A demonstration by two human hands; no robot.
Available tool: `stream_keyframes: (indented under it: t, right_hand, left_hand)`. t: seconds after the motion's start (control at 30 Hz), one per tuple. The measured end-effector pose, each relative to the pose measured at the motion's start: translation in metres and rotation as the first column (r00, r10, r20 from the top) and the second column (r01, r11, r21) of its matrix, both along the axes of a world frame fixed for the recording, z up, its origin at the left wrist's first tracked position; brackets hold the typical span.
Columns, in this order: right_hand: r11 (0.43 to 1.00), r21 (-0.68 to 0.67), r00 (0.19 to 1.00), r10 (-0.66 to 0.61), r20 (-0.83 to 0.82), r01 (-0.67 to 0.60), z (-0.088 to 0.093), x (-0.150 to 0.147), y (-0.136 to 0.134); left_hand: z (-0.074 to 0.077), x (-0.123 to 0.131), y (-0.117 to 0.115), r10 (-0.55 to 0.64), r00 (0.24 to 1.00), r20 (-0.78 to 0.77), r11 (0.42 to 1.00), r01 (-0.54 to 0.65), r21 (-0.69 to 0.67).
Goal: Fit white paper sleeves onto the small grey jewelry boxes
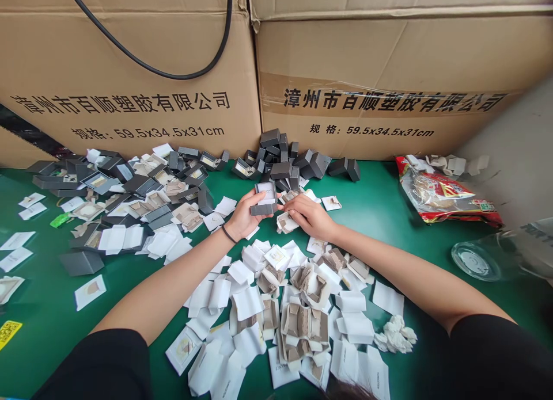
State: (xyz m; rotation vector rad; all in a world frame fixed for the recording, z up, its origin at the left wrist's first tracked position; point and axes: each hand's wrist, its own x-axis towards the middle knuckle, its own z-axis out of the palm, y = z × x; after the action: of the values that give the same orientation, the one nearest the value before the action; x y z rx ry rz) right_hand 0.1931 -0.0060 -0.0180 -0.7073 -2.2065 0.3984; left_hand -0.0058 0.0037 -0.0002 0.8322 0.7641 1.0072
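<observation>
My left hand (243, 217) is closed around a small dark grey jewellery box (264, 209). The box's lid stands up, and its pale lining with faint print faces me. Right beside it, the fingers of my right hand (314, 217) are pinched on a crumpled white and grey-brown insert (286, 223), just right of the box. Below both hands spreads a heap of folded white papers and moulded inserts (305, 322). Just beyond them lies a pile of grey boxes (280, 168), some shut and some open.
More grey boxes mixed with papers (138, 187) cover the left side of the green table (375, 198). Two large cardboard cartons (129, 54) stand along the back. At right are a red snack bag (444, 190), a clear cup (477, 262) and crumpled tissue (395, 334).
</observation>
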Motion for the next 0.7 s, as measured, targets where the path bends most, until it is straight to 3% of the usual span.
stream_keyframes:
  t: [0.17, 0.3, 0.37, 0.5, 0.7]
  right_hand:
    - [0.941, -0.151, 0.933, -0.324, -0.159, 0.302, 0.001, 0.002, -0.001]
    - [0.878, -0.287, 0.860, -0.452, -0.235, 0.383, 0.000, 0.004, 0.001]
    - [0.861, -0.367, 0.837, -0.465, -0.290, 0.351, -0.001, 0.005, 0.003]
    - [0.831, -0.535, 0.800, -0.422, -0.427, 0.152, -0.004, 0.004, 0.008]
    - [0.830, -0.549, 0.766, -0.415, -0.491, 0.097, -0.003, 0.003, 0.010]
  left_hand:
    - [0.001, -0.006, 0.001, -0.154, 0.987, 0.052, 0.988, 0.155, -0.016]
    - [0.001, -0.007, 0.001, -0.290, 0.955, 0.063, 0.957, 0.290, 0.011]
    - [0.000, -0.007, 0.001, -0.337, 0.940, 0.058, 0.941, 0.337, 0.019]
    - [0.000, -0.005, -0.001, -0.349, 0.935, 0.059, 0.937, 0.348, 0.023]
    - [0.005, -0.004, -0.004, -0.256, 0.962, 0.090, 0.965, 0.260, -0.026]
